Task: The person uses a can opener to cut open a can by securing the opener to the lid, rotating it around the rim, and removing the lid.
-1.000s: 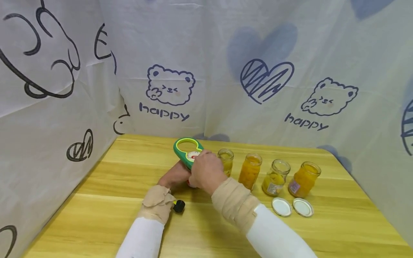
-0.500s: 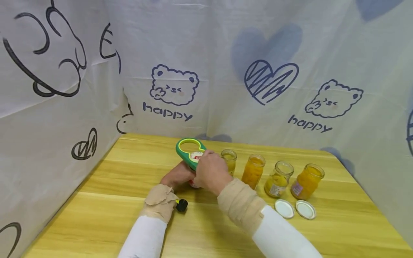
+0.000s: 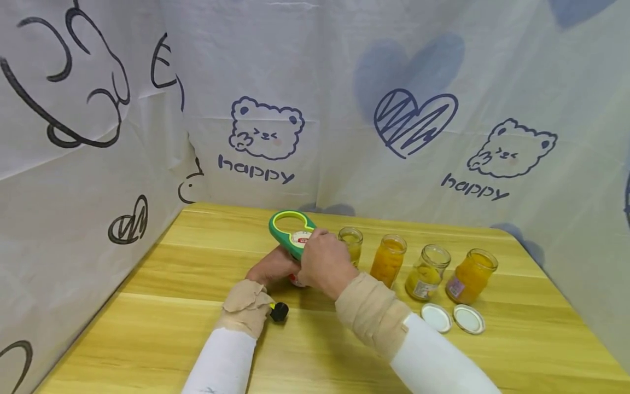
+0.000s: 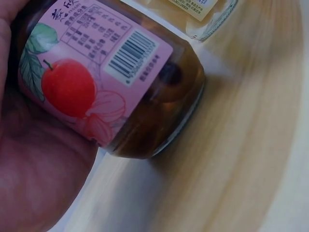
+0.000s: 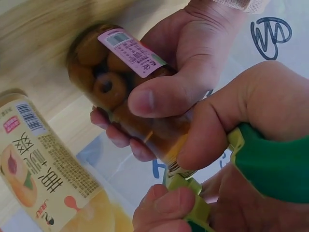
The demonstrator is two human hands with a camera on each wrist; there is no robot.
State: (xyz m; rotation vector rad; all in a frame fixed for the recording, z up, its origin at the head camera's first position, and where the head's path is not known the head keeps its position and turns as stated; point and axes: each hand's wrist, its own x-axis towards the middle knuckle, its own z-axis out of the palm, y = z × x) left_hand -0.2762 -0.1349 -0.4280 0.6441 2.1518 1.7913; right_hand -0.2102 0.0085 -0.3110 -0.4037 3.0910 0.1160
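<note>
My left hand point(image 3: 273, 267) grips a glass jar point(image 4: 166, 99) of round brown fruit, its pink label point(image 4: 116, 58) printed with a red fruit. The right wrist view shows the left thumb and fingers wrapped around the jar's body, with the jar tilted. My right hand point(image 3: 326, 260) holds a green jar opener point(image 3: 280, 235) with a yellow-green inner edge; one loop sticks out beyond the fingers. In the right wrist view the opener point(image 5: 275, 169) is at the jar's lid end, and the right thumb lies against that end. The fingers largely hide the lid.
Several open glass jars of yellow and orange fruit stand in a row to the right, the nearest being a jar point(image 3: 350, 246) just behind my right hand. Two lids point(image 3: 436, 318) lie before the right-hand jars. Printed cloth point(image 3: 339, 164) closes off the table's back and sides.
The view has shifted slightly, so the jars and hands sit a little farther right in it. Both hands keep their holds on the jar and the opener.
</note>
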